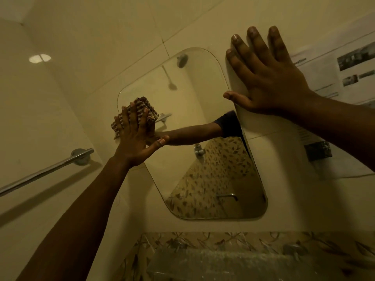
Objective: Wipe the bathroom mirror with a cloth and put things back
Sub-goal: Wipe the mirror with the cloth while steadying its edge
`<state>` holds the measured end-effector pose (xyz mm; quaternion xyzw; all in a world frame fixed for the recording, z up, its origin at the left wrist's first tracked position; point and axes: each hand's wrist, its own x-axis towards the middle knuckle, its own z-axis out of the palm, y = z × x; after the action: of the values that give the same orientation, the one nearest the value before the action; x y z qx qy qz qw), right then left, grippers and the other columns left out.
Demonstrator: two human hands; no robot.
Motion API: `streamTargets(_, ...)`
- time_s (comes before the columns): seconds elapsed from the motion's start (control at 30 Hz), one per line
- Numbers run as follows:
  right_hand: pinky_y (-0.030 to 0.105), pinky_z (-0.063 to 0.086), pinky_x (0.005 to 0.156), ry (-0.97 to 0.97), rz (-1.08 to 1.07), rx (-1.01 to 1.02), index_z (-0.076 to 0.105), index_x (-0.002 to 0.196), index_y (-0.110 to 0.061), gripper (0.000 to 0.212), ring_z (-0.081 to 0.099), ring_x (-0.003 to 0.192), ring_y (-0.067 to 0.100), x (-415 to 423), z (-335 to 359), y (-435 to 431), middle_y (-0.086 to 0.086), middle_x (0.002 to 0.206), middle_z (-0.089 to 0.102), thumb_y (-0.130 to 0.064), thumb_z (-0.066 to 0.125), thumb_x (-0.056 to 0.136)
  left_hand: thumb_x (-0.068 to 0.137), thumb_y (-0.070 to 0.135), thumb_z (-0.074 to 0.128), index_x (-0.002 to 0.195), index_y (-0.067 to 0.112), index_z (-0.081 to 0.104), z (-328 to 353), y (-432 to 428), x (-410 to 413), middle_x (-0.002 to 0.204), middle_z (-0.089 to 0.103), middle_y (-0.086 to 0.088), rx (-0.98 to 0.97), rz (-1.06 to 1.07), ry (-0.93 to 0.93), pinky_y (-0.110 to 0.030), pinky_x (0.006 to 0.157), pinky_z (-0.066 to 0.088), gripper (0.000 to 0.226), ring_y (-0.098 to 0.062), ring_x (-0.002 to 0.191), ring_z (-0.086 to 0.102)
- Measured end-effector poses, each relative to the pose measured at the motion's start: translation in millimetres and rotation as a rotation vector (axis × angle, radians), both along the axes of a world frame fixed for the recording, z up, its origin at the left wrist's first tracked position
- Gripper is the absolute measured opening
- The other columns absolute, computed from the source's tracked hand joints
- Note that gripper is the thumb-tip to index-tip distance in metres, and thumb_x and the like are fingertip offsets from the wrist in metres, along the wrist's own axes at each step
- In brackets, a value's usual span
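A rounded, frameless mirror point(203, 110) hangs tilted on the cream tiled wall. My left hand point(135, 134) presses a brown-and-white striped cloth point(145, 107) flat against the mirror's left edge, fingers spread over it. My right hand point(265, 72) lies open and flat on the wall tile, with its thumb at the mirror's right edge. The glass reflects my arm and a dark sleeve, a shower head and leaf-patterned tiles.
A chrome towel bar point(46, 171) runs along the left wall. A printed paper sheet point(332, 72) is stuck to the wall at the right. Below the mirror runs a leaf-patterned tile band point(203, 240) above a grey ledge point(223, 264).
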<state>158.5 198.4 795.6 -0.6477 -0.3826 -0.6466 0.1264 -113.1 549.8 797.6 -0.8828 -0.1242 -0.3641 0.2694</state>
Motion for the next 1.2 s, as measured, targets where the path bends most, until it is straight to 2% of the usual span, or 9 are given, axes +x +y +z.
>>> streamTargets(0.33, 0.068, -0.001, 0.132, 0.037, 0.018, -0.016, 0.005, 0.175, -0.007, 0.100, -0.002, 0.168, 0.048, -3.8, 0.7, -2.0, 0.022, 0.182, -0.001, -0.078, 0.019, 0.106, 0.092, 0.081, 0.047, 0.168, 0.023, -0.010, -40.1, 7.9, -0.6, 0.173, -0.024, -0.020, -0.011, -0.016, 0.006, -0.078, 0.119, -0.014, 0.112, -0.049, 0.157, -0.024)
streamTargets(0.53, 0.069, -0.001, 0.132, 0.051, 0.027, -0.022, 0.003, 0.175, -0.008, 0.100, -0.003, 0.168, 0.048, -5.0, 0.2, -2.6, 0.022, 0.182, -0.003, -0.078, 0.017, 0.106, 0.092, 0.084, 0.042, 0.168, 0.027, -0.012, -52.4, 2.0, -4.4, 0.172, -0.027, -0.019, -0.043, -0.014, 0.044, -0.077, 0.119, -0.014, 0.109, -0.052, 0.157, -0.022)
streamTargets(0.73, 0.069, -0.001, 0.132, 0.046, 0.039, -0.011, 0.004, 0.175, -0.007, 0.100, -0.003, 0.168, 0.048, -3.3, -0.4, -2.0, 0.023, 0.182, -0.002, -0.078, 0.016, 0.105, 0.095, 0.079, 0.040, 0.167, 0.025, -0.016, -68.8, -1.6, -6.7, 0.170, -0.025, -0.026, -0.078, -0.007, 0.063, -0.081, 0.117, -0.008, 0.106, -0.056, 0.155, -0.021)
streamTargets(0.87, 0.070, 0.002, 0.132, 0.043, 0.047, -0.010, 0.006, 0.175, -0.007, 0.100, -0.001, 0.168, 0.048, -4.3, 0.1, -1.6, 0.023, 0.182, 0.000, -0.078, 0.017, 0.106, 0.095, 0.077, 0.043, 0.165, 0.030, -0.021, -77.8, -3.5, -6.9, 0.169, -0.032, -0.019, -0.085, -0.030, 0.061, -0.080, 0.118, -0.011, 0.106, -0.049, 0.155, -0.028)
streamTargets(1.0, 0.070, 0.003, 0.132, 0.038, 0.050, -0.004, 0.005, 0.175, -0.007, 0.100, -0.001, 0.168, 0.048, -3.6, -0.5, -1.0, 0.023, 0.182, 0.000, -0.078, 0.015, 0.106, 0.094, 0.083, 0.035, 0.164, 0.032, -0.023, -91.5, -5.2, -8.5, 0.169, -0.029, -0.025, -0.138, -0.009, 0.085, -0.080, 0.117, -0.011, 0.104, -0.053, 0.154, -0.027)
streamTargets(1.2, 0.071, 0.004, 0.133, 0.037, 0.044, -0.008, 0.005, 0.175, -0.007, 0.099, -0.001, 0.168, 0.048, -3.3, -0.2, -1.1, 0.023, 0.182, 0.000, -0.078, 0.016, 0.106, 0.095, 0.078, 0.040, 0.163, 0.033, -0.025, -113.9, -5.7, -7.8, 0.168, -0.035, -0.019, -0.156, -0.020, 0.084, -0.080, 0.118, -0.010, 0.105, -0.056, 0.154, -0.024)
